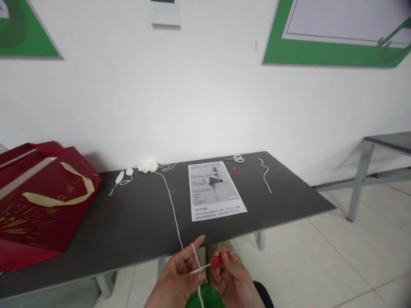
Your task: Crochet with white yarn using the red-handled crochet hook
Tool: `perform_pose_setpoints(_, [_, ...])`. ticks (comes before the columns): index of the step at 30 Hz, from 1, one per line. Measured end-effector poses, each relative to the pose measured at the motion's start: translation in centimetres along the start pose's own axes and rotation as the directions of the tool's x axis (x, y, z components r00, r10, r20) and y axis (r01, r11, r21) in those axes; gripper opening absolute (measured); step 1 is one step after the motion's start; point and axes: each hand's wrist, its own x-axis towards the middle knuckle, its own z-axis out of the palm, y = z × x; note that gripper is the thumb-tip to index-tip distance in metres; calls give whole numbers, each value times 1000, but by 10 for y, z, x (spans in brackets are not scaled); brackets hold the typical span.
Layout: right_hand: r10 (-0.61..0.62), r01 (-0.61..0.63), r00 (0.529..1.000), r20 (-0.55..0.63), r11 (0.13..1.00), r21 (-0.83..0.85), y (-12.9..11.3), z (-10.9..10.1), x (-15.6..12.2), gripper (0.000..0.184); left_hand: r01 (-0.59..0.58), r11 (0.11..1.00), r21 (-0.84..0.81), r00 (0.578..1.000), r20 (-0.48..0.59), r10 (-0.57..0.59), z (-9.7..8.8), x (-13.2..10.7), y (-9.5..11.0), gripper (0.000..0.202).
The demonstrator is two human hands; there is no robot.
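We are looking down at two bare hands held close together just below the near edge of a dark grey tabletop. The left hand is partly curling, its index finger pointing upward with white yarn looping over it, while the thumb and the other fingers are pinching the strand. The right hand is closing tightly around the red handle of a crochet hook, whose tip is pointing toward the left hand and touching the yarn there.

The yarn is running from the left hand up across the tabletop to a small white ball of yarn lying near the wall. A printed instruction sheet is lying flat just right of the strand. Beyond it, white-handled scissors are resting near the far edge, and a short loose piece of yarn is lying well apart to the right. A red gift bag with gold print is lying at the left end. Something green is showing under the hands; we cannot tell what it is.
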Motion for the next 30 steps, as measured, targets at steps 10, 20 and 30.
perform_pose_setpoints(10, [-33, 34, 999, -19, 997, 70, 8, -5, 2, 28, -64, 998, 26, 997, -35, 65, -7, 2, -12, 58])
perform_pose_setpoints(20, [-27, 29, 999, -45, 998, 50, 4, -2, 4, 32, 13, 994, -111, 1000, 22, -10, -2, 3, 0, 65])
perform_pose_setpoints(30, [-110, 108, 994, -27, 993, -50, 1, 3, 3, 34, -221, 942, 254, 968, -62, 244, -14, 6, -11, 78])
